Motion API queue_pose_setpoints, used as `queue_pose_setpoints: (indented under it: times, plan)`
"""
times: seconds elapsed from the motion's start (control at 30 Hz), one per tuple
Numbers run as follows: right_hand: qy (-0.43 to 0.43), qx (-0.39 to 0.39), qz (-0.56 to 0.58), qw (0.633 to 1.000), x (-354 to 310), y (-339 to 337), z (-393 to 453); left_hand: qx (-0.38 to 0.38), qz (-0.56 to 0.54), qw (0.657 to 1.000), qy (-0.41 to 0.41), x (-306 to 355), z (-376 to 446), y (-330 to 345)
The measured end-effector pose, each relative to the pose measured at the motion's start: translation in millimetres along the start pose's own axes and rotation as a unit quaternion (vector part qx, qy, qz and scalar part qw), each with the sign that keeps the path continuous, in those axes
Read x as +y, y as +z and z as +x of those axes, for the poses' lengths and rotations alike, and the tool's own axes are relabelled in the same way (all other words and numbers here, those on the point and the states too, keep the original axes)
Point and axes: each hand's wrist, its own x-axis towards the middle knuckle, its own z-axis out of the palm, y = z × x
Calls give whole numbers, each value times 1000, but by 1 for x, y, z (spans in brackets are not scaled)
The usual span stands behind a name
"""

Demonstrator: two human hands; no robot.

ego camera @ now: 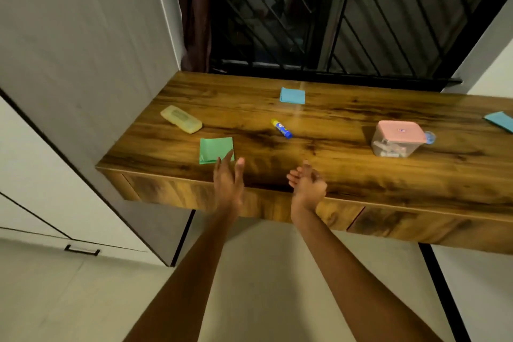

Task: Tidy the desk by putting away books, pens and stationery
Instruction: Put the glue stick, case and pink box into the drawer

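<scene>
On the wooden desk [347, 175] lie a green square of paper [214, 148] near the front left, a blue and yellow glue stick [281, 128] in the middle, a blue paper square [292, 95] at the back and a pale yellow case [181, 119] at the left. My left hand [229, 179] is stretched out with straight fingers, its tips over the green paper's near right corner. My right hand [306, 184] hovers over the desk's front edge, palm turned up, fingers loosely curled, holding nothing.
A clear box with a pink lid [397, 138] stands at the right, a small blue object [430, 137] behind it. Another blue paper [501, 120] lies at the far right edge. Grey cabinet panels [83, 64] rise at the left. A barred window [333, 14] is behind the desk.
</scene>
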Motion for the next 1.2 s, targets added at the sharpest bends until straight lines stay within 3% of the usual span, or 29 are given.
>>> queue_pose_setpoints:
  times: [0.1,0.2,0.37,0.47,0.7,0.9,1.1,1.2]
  plan:
    - [140,81,104,981,37,-8,-7,-69,192,972,120,-36,-3,-14]
    - [243,54,178,952,85,-13,-20,-128,337,914,188,-61,0,-20]
    - [234,5,256,938,129,-9,-12,-96,475,823,297,-76,18,-19]
    - [238,5,274,932,144,-11,-3,-89,503,795,327,-79,29,-20]
    - [280,18,343,896,158,-28,11,-76,493,807,316,-64,29,-19]
    - [293,4,341,893,161,-36,13,-76,488,830,261,-51,27,-18]
    - [275,22,347,897,173,-48,-4,-126,418,879,192,-41,42,-36]
    - [285,38,346,893,171,-57,-26,-187,470,835,214,-36,44,-40]
